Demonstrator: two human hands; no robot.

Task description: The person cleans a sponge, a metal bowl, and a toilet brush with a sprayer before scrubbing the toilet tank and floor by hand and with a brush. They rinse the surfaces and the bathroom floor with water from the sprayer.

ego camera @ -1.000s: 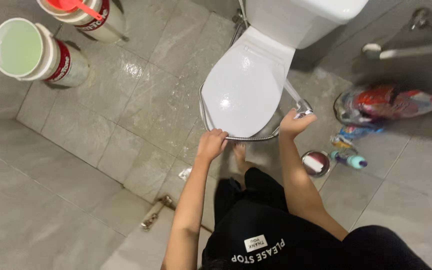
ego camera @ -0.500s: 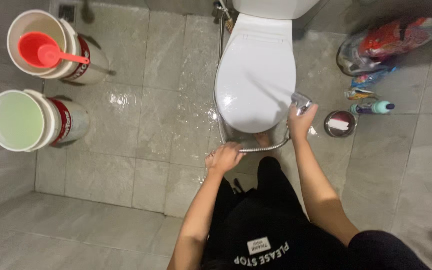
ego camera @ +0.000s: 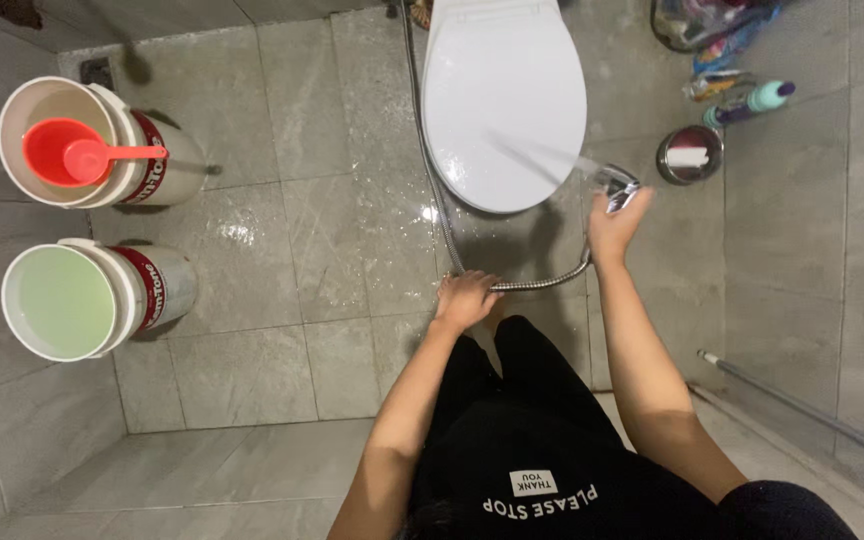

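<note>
Beside the toilet lid [ego camera: 504, 100], sprayer [ego camera: 618, 187] nozzle aimed up-left.

Wet grey tiled floor [ego camera: 252, 370] under two buckets [ego camera: 102, 295].

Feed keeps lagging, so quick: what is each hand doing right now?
Left hand: closed on the metal hose.
Right hand: closed on the sprayer, which is spraying at the toilet lid.

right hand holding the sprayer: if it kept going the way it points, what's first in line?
Likely the closed toilet lid. The right hand aims the sprayer up-left, and its water jet already crosses the lid's near edge. Height above the lid is unclear.
</note>
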